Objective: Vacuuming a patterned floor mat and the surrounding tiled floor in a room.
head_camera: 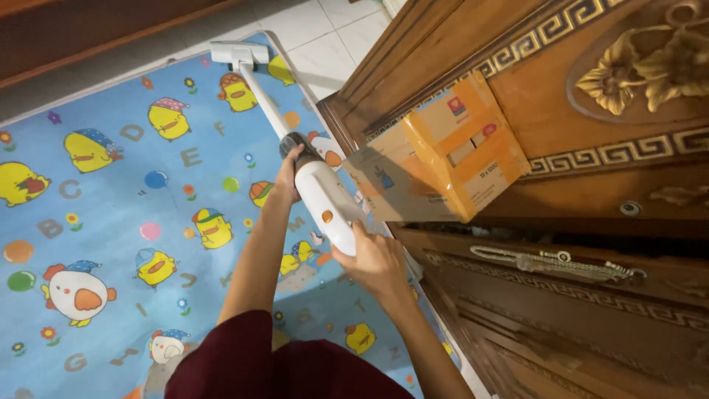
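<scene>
White vacuum (323, 199) — between both hands' grip

Evenly and warmly lit from overhead, indoors. Soft glare on the glossy white vacuum body (325, 203) and the taped cardboard box (443, 151). Faint shadows under the arms on the play mat (111, 185). Slightly soft focus throughout; wide-angle bending at the edges, strongest along the carved wooden cabinet (591, 258).

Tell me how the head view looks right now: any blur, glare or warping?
Head view: warm indoor light; wide-angle bend tilts the wooden cabinet; tape on the cardboard box glares; soft sheen on the white stick vacuum; left hand and right hand reasonably sharp.
</scene>
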